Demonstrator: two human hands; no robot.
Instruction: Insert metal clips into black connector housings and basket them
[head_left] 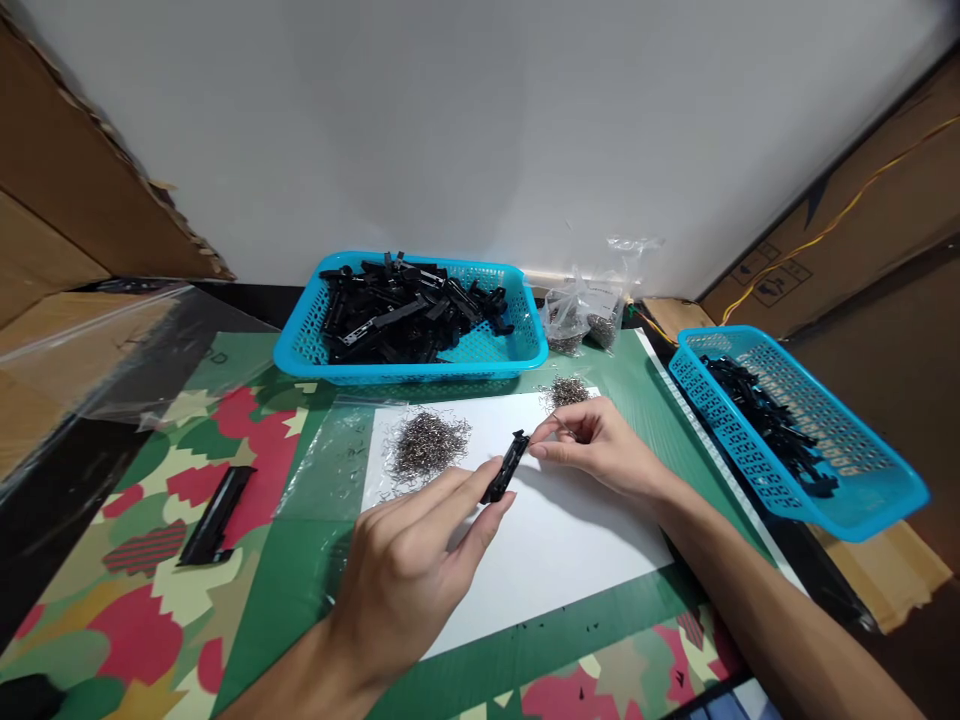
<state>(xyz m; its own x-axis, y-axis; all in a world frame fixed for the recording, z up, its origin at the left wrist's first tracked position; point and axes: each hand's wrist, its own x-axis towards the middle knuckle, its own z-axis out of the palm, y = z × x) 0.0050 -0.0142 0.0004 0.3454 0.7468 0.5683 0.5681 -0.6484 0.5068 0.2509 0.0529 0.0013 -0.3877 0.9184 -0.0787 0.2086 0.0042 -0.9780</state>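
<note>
Between the thumb and fingers of my left hand [420, 540] is a small black plastic part [510, 468], held tilted above a white sheet [570, 545]. My right hand [600, 445] is pinched close to the part's upper end; whatever its fingertips hold is too small to make out. On the sheet, left of the part, lies a pile of tiny metal springs [429, 445]. A smaller pile of springs [568, 391] sits just beyond my right hand.
A blue basket [412, 374] full of black parts stands at the back. Another blue basket [847, 515] with black parts is at right. Clear bags [585, 315] of small metal pieces rest against the wall. One longer black part [216, 515] lies on the patterned mat at left.
</note>
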